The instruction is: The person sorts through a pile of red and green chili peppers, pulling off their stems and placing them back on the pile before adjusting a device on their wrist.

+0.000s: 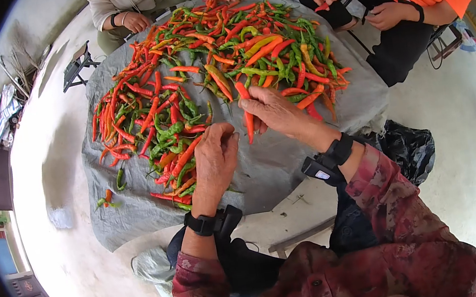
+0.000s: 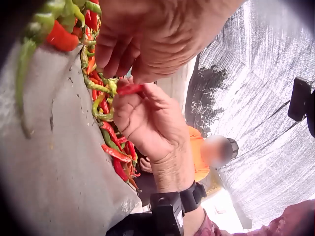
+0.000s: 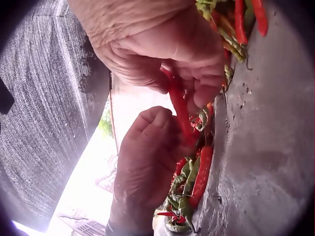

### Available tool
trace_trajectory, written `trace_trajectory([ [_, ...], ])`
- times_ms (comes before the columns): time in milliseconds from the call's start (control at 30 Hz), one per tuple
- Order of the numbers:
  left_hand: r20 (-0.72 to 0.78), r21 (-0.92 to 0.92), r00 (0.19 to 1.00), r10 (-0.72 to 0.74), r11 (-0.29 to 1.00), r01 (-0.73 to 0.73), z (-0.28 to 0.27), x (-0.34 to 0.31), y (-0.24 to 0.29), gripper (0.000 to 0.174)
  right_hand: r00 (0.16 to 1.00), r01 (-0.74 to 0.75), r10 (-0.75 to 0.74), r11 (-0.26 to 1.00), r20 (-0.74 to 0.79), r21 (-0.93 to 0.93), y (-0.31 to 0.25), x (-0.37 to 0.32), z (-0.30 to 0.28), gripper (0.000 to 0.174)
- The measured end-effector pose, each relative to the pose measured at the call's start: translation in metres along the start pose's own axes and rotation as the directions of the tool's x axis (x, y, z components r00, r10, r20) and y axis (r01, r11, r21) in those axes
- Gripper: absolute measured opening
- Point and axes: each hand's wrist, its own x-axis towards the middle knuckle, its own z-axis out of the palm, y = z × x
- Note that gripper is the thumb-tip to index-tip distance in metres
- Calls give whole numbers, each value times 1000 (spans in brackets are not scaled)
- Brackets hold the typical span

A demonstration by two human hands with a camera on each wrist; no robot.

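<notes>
My right hand (image 1: pixel 275 110) grips a red chili pepper (image 1: pixel 250 127) between thumb and fingers, over the front of the pile. In the right wrist view the pepper (image 3: pixel 178 103) slants down from that hand toward the left hand. My left hand (image 1: pixel 216 154) is just left of the pepper, its fingers curled inward. From the left wrist, the left hand (image 2: pixel 152 39) shows above the right hand (image 2: pixel 150 118), fingertips close over the pepper (image 2: pixel 130 89). I cannot tell whether the left fingers pinch anything.
Red, orange and green chili peppers (image 1: pixel 264 49) lie heaped on a grey sheet (image 1: pixel 265 172). A few loose ones (image 1: pixel 120 179) lie at its left. Across it, a person's hands (image 1: pixel 137 22) reach the pile; at right, a person in orange holds a small red piece (image 1: pixel 322 7).
</notes>
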Motion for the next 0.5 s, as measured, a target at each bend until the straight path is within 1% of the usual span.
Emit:
trace_trajectory([
  [67, -7, 8, 1000, 3, 1000, -3, 0, 7, -2, 14, 997, 52, -44, 988, -62, 149, -7, 3, -8, 29],
  [133, -14, 4, 1000, -1, 1000, 1, 4, 17, -3, 14, 993, 84, -68, 981, -94, 176, -10, 5, -16, 31],
  [200, -54, 171, 992, 118, 979, -107, 10, 35, -6, 19, 986, 76, -41, 975, -165, 211, -12, 5, -21, 34],
  [233, -49, 174, 991, 121, 979, -110, 12, 46, -10, 19, 985, 69, -31, 972, -169, 224, -15, 2, -23, 36],
  [300, -88, 414, 991, 102, 908, -56, 15, 74, -23, 35, 984, 101, -65, 972, -168, 213, -13, -1, -30, 36],
  [333, -82, 420, 991, 109, 905, -65, 17, 86, -29, 35, 982, 127, -95, 972, -162, 197, -13, -2, -33, 36],
  [367, -58, 486, 998, 39, 874, -6, 18, 97, -35, 48, 981, 133, -99, 970, -168, 202, -14, -4, -36, 36],
  [400, -39, 551, 999, -32, 833, 48, 21, 108, -42, 61, 980, 109, -74, 977, -187, 182, -18, -8, -39, 36],
  [433, 5, 522, 985, -170, 841, 142, 23, 118, -51, 81, 977, 84, -50, 983, -207, 161, -21, -10, -43, 35],
  [467, 9, 526, 987, -162, 840, 133, 25, 125, -60, 81, 975, 91, -54, 982, -215, 164, -21, -11, -45, 35],
  [500, 74, 545, 974, -214, 826, 140, 28, 131, -71, 83, 972, 92, -48, 979, -230, 184, -21, -12, -47, 34],
])
